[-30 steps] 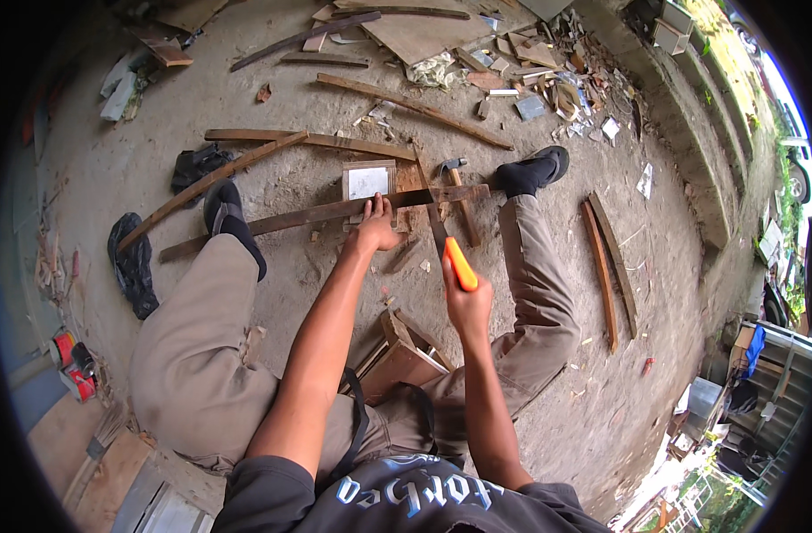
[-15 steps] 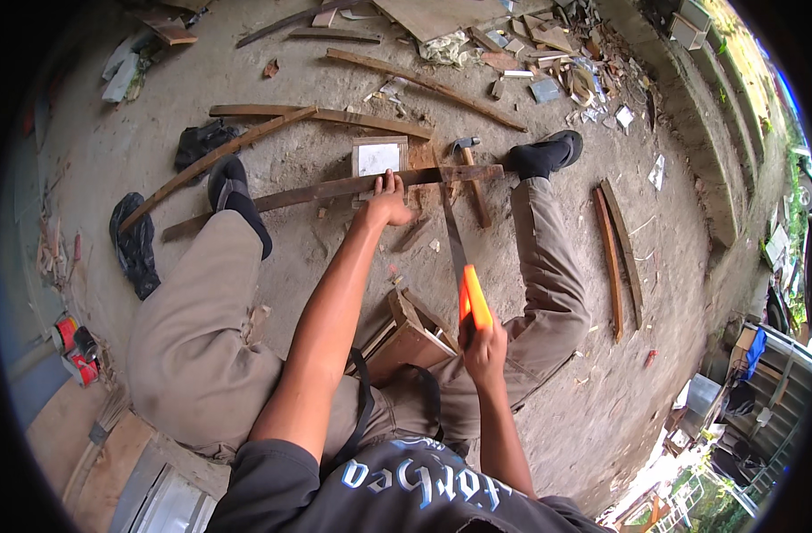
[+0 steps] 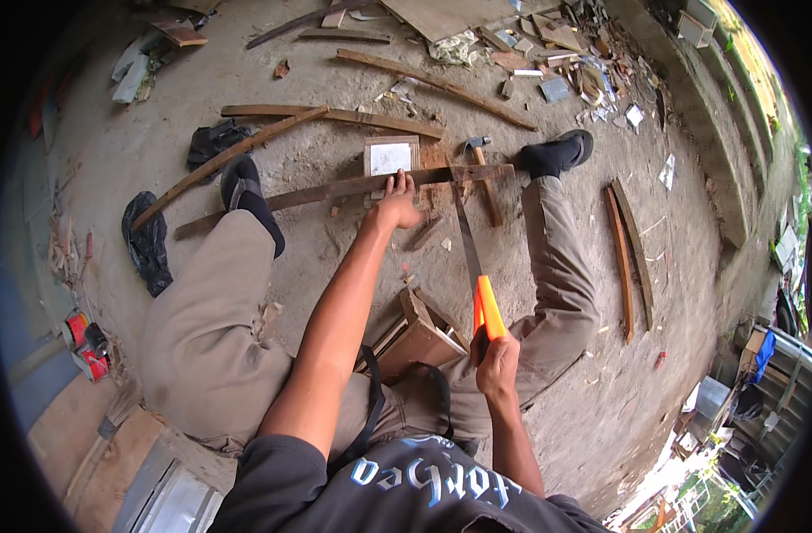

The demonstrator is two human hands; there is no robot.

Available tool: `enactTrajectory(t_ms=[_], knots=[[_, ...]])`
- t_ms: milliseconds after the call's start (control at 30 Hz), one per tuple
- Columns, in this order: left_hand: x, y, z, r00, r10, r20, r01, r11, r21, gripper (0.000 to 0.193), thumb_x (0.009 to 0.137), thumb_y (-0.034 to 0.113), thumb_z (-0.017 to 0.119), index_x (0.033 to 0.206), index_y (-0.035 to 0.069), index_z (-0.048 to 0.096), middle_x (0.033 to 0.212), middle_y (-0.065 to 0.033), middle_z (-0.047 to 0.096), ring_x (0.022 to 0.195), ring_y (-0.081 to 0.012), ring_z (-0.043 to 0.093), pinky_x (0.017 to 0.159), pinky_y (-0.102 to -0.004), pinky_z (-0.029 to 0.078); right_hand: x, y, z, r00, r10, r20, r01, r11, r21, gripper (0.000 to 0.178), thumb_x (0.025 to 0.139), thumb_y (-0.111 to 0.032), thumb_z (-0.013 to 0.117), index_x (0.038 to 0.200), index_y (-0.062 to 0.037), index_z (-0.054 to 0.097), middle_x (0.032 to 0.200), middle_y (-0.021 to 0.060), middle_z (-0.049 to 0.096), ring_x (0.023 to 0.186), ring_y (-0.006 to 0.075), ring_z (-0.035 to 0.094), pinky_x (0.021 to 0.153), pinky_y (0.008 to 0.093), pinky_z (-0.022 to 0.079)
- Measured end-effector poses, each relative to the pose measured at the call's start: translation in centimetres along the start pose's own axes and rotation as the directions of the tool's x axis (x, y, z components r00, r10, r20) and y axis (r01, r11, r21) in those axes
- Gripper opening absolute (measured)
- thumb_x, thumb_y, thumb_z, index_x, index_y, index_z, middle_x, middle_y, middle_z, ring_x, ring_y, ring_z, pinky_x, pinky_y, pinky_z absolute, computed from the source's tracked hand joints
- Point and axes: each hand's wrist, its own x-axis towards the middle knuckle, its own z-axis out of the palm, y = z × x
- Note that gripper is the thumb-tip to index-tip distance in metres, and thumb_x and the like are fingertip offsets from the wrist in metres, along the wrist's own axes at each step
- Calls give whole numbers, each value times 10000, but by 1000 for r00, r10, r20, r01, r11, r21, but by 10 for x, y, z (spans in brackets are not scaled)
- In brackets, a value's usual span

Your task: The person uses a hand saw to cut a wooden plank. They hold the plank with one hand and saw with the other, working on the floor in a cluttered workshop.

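Note:
A long dark wooden strip (image 3: 326, 191) lies crosswise in front of me, over a box with a white top (image 3: 390, 159) and with its right end by my right shoe. The fingers of my left hand (image 3: 399, 206) rest over the strip and hold it down, thumb out to the side. My right hand (image 3: 497, 362) is closed around the orange-and-black handle of a handsaw (image 3: 468, 238). The saw's blade runs forward to the strip and meets it right of my left hand. Beyond that spot, a hammer (image 3: 486, 182) lies partly beneath the strip.
Several wooden strips (image 3: 433, 84) are scattered on the concrete floor, with a pair (image 3: 626, 258) to the right. Between my legs stands a wooden box-like piece (image 3: 417, 342). Black plastic bags (image 3: 148, 244) lie at left. Rubble (image 3: 575, 71) is heaped by the concrete steps (image 3: 690, 115).
The saw and my right hand have drawn back slightly toward me. My left hand stays on the strip. The whole view has shifted a little.

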Motion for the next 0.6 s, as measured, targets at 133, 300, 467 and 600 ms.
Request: enactTrajectory(t_ms=[133, 300, 467, 600], knots=[[-7, 5, 4, 1000, 4, -28, -4, 1000, -4, 1068, 851, 531, 609, 1531, 1, -21, 1594, -234, -92, 1471, -432, -51, 1209, -430, 120, 77, 6, 19, 994, 71, -79, -82, 986, -143, 597, 1041, -447, 314, 689, -5, 505, 540, 24, 467, 510, 120, 468, 468, 310, 357], [-2, 7, 8, 996, 44, -80, -41, 998, 41, 1061, 840, 474, 635, 1532, 0, -14, 1593, -246, -72, 1473, -431, -41, 1206, -431, 135, 113, 10, 38, 996, 23, -83, -26, 999, -37, 577, 1039, -455, 337, 708, -11, 502, 559, 24, 469, 517, 118, 455, 485, 309, 366], [1, -10, 3, 999, 34, -39, -31, 997, 72, 1092, 851, 491, 646, 1533, 44, -80, 1602, -183, -132, 1477, -398, -74, 1198, -456, 180, 12, -9, 15, 999, -13, -43, 9, 996, -89, 648, 1009, -555, 318, 688, -27, 515, 552, 17, 477, 500, 133, 469, 470, 300, 340], [-2, -3, 12, 998, -25, -62, 30, 997, 77, 1107, 851, 494, 658, 1531, 53, -96, 1598, -155, -184, 1481, -379, -88, 1183, -493, 212, 4, -4, 3, 999, 39, -7, -39, 998, -51, 489, 1015, -403, 366, 801, 2, 536, 575, 45, 495, 537, 162, 526, 506, 333, 402]])
